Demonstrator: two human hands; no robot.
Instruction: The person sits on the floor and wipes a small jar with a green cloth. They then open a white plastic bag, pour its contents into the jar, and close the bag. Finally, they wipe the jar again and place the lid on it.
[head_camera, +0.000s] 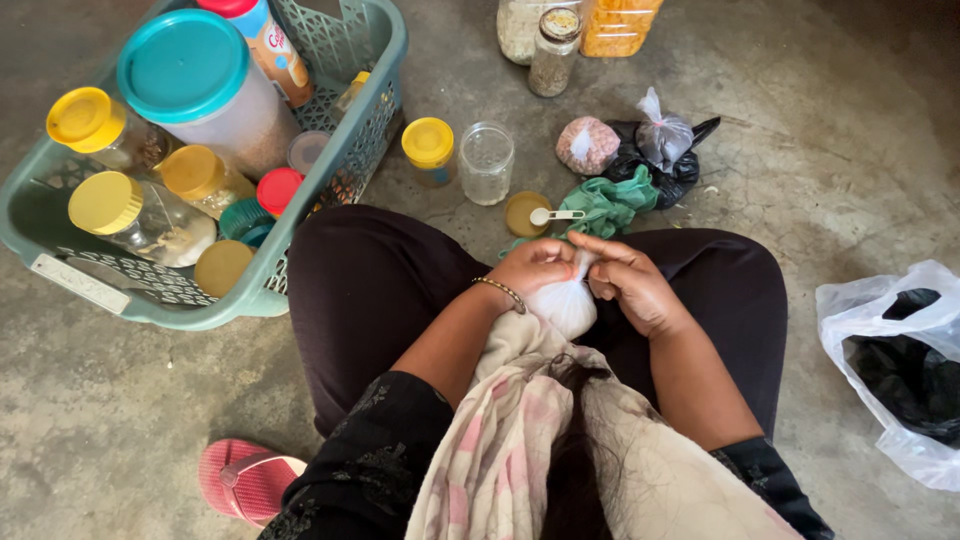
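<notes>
Both hands work one small white plastic bag (565, 305) of pale contents, held over the lap of the seated person, above the dark trousers. Left hand (535, 265): fingers curled shut around the bag's gathered neck, at its upper left. Right hand (628, 285): fingers pinched closed on the same neck from the other side, thumb and forefinger meeting the left hand's at the twist. The rounded body of the bag hangs just below the grip, resting against a pale checked scarf (510, 440). Judgement: the film is thin, soft and somewhat slippery; the fill looks loose, so the body will slump and shift if squeezed, and the weight seems modest. The neck is the sound place to hold; the bulging belly could tear or spill under pressure. Beyond the grip on the concrete floor (780, 150): a clear empty jar (486, 162), a yellow-lidded jar (429, 150), a loose yellow lid with a small white spoon (555, 215), a green cloth (610, 203), tied small bags on black plastic (640, 145). Well to the left of the grip, a teal basket (385, 45) of jars.
</notes>
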